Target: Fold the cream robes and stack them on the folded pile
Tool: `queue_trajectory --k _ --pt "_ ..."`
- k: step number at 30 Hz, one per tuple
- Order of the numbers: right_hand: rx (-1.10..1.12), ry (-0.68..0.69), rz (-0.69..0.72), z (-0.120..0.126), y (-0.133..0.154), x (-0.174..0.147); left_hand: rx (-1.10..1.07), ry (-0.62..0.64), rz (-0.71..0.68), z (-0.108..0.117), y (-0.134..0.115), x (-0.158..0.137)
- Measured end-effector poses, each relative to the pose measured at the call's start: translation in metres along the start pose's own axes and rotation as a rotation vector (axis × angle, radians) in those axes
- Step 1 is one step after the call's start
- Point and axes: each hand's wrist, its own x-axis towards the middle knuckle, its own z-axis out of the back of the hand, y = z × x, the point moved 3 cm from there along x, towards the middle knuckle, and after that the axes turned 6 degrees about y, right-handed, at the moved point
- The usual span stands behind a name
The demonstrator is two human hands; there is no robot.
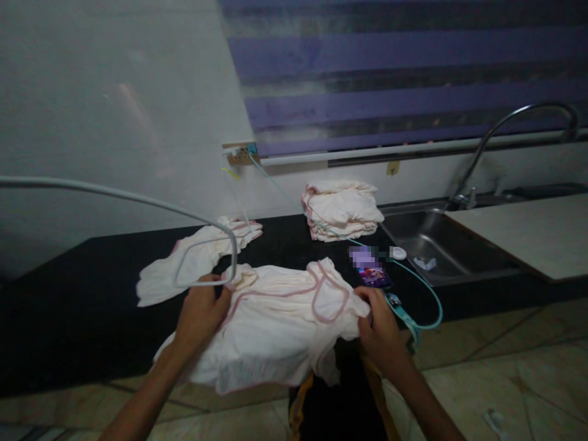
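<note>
Both hands are apart, with a white cloth (275, 312) slung between them at the front edge of the counter (92, 312). Left hand (202, 312) is clamped on its upper left corner; right hand (379, 331) pinches the right end. Pink trim crosses the bunched upper part; the lower part hangs past the front edge.

Risks (judged): slack fabric could slide off the front edge if one grip loosens. A wide sweep of the right hand could snag the teal cable (435, 321), looped just beside it, and drag the phone (373, 275) near the front edge. Bunched folds could hide a twist, leaving the trim misaligned.

Surroundings: a pale bent rod (138, 199) enters from the left and crosses the view of a second white cloth (158, 275), loose toward the rear left. Rod also overlaps the left fingertips; contact cannot be told. Folded stack (344, 211) sits at the rear edge, left of the sink (459, 248). Cable runs from the socket strip (241, 156) across the stack; whether resting on it is unclear. White disc (398, 253) lies by the sink's left rim; board (542, 233) covers its right side.
</note>
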Motion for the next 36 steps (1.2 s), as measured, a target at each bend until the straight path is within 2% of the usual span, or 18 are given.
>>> queue_trajectory --k 2,5,8,11,14,17,20,23,26,28,31,33,36 --pt "-0.029 -0.052 0.031 -0.002 0.005 -0.024 0.042 0.006 -0.110 -0.017 -0.004 -0.009" --pt "-0.040 -0.097 0.093 -0.005 0.016 -0.055 0.163 0.019 -0.359 -0.056 -0.011 -0.034" --pt "-0.061 -0.134 0.172 -0.009 0.029 -0.072 0.280 -0.002 -0.494 -0.079 -0.014 -0.059" --pt "-0.090 -0.087 0.248 -0.018 0.040 -0.071 0.223 0.037 -0.552 -0.072 -0.019 -0.069" --pt "-0.126 0.004 0.269 -0.034 0.041 -0.064 0.070 0.093 -0.503 -0.053 -0.035 -0.055" --pt "-0.217 0.055 0.184 -0.055 0.030 -0.063 -0.010 0.139 -0.466 -0.050 -0.062 -0.025" --pt "-0.297 0.052 0.070 -0.068 0.014 -0.069 0.012 0.245 -0.540 -0.074 -0.092 0.002" --pt "-0.309 0.084 0.040 -0.065 0.002 -0.071 0.091 0.355 -0.601 -0.108 -0.107 0.013" --pt "-0.227 0.131 0.050 -0.049 -0.005 -0.071 0.173 0.326 -0.553 -0.125 -0.105 0.012" --pt "-0.141 0.098 0.000 -0.036 -0.009 -0.073 0.135 0.341 -0.471 -0.125 -0.098 0.009" --pt "-0.004 -0.065 -0.169 -0.020 -0.017 -0.084 -0.051 0.491 -0.348 -0.115 -0.087 0.004" --pt "0.087 -0.131 -0.301 -0.016 -0.023 -0.096 -0.178 0.576 -0.331 -0.105 -0.083 0.001" --pt "0.168 -0.032 -0.504 -0.018 -0.031 -0.113 -0.278 0.644 -0.354 -0.092 -0.082 -0.004"
